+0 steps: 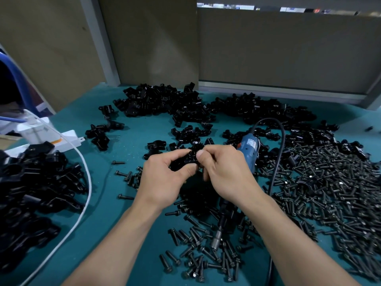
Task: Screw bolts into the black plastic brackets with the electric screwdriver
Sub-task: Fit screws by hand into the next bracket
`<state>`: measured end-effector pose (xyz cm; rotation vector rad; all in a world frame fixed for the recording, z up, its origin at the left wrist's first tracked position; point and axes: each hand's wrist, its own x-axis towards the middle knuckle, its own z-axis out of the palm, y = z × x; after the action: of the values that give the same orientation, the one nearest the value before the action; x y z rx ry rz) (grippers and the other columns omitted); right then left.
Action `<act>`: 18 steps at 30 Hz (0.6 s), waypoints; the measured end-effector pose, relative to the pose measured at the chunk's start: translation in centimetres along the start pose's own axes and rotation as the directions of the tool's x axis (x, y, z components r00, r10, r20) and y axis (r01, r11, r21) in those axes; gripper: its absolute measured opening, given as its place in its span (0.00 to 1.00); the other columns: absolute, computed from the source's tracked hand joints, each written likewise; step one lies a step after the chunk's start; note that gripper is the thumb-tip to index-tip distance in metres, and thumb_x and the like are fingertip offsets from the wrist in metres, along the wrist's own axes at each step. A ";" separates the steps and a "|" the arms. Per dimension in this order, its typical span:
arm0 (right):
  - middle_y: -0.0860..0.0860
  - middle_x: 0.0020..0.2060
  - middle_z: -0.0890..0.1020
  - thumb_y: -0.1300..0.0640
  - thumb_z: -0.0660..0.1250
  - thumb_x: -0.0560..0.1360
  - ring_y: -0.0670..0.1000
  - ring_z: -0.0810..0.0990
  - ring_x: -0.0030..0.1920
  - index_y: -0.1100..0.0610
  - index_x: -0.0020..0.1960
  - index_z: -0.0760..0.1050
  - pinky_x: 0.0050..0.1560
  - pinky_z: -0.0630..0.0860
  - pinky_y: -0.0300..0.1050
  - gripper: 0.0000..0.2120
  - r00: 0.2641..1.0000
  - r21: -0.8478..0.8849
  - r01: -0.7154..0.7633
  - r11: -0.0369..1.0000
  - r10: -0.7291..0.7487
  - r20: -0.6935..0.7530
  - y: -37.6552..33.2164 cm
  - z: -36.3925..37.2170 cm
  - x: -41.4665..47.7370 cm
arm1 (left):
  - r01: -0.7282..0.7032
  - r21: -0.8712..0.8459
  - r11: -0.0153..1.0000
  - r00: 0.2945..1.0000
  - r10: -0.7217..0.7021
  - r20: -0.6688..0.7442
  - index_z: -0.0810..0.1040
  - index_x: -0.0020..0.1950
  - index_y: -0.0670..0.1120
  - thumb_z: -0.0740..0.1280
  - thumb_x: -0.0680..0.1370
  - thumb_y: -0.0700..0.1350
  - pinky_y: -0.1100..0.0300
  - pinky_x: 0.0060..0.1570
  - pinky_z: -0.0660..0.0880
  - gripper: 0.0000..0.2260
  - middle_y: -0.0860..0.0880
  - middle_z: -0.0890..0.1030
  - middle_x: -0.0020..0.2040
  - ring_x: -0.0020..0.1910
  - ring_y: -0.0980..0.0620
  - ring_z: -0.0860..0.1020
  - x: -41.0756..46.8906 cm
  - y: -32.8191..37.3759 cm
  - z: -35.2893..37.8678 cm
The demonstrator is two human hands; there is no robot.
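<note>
Teal-green covering lies on the work table (127,145), and plain brown panels (278,50) close it at the back and at the left side.

Both hands meet above the middle of the table. The left hand (162,180) grips one black bracket (190,159), with its fingers curled over the top and the thumb pressed from below. The right hand (224,172) pinches the same bracket from the right side, thumb and forefinger tight together on it. I cannot tell if a bolt is between these fingertips.

The electric screwdriver (250,149) lies flat on the table just behind and under the right hand. Its blue body points away from the person and its metal tip lies among the bolts nearer to the person. Its black cord (277,162) makes a loop behind it and then runs toward the person.

Loose bolts (329,193) cover the right part of the table in a wide heap, and some are scattered under the forearms. Many more brackets (160,102) are spread at the far side, and another pile (37,182) lies at the left. Near that pile are a white power strip (61,139) and a white cable (82,203).
</note>
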<state>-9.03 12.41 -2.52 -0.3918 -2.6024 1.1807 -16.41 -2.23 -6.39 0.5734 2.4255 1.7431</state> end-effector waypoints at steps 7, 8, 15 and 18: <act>0.56 0.29 0.82 0.44 0.61 0.85 0.46 0.72 0.24 0.54 0.36 0.76 0.31 0.74 0.50 0.22 1.000 0.001 -0.005 1.000 0.005 -0.009 -0.1 -0.2 -0.1 | 0.003 -0.031 1.000 0.999 -0.002 0.046 0.84 0.64 0.55 0.79 0.74 0.47 0.59 0.47 0.82 0.18 0.54 0.87 0.56 0.39 0.60 0.84 0.1 0.1 0.1; 0.55 0.30 0.82 0.43 0.61 0.84 0.45 0.72 0.24 0.53 0.36 0.76 0.30 0.73 0.48 0.22 1.000 -0.001 -0.008 1.000 0.007 -0.029 -0.1 -0.2 -0.1 | 0.021 -0.066 0.998 0.999 -0.018 0.040 0.84 0.64 0.53 0.78 0.75 0.46 0.60 0.44 0.80 0.17 0.53 0.87 0.55 0.36 0.59 0.83 0.2 0.0 0.2; 0.48 0.41 0.83 0.60 0.67 0.78 0.54 0.81 0.45 0.49 0.47 0.81 0.45 0.72 0.45 0.08 0.946 -0.530 0.091 0.843 0.093 0.311 -0.9 -1.3 -0.4 | 0.283 -0.619 0.732 0.950 -0.301 0.078 0.85 0.49 0.46 0.68 0.83 0.44 0.64 0.31 0.76 0.07 0.52 0.85 0.41 0.33 0.56 0.78 0.7 0.7 -0.7; 0.51 0.42 0.84 0.66 0.64 0.76 0.56 0.82 0.45 0.52 0.45 0.81 0.47 0.82 0.50 0.12 0.942 -0.569 0.088 0.818 0.116 0.314 -1.6 -1.0 -0.6 | 0.350 -0.706 0.615 0.921 -0.363 0.140 0.85 0.48 0.45 0.70 0.81 0.44 0.64 0.28 0.76 0.06 0.50 0.86 0.41 0.31 0.57 0.78 0.9 0.9 -1.0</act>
<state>-8.35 11.90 -0.72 -0.3397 -3.2444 0.4446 -17.28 -2.56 -5.05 -0.0366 1.4607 2.2549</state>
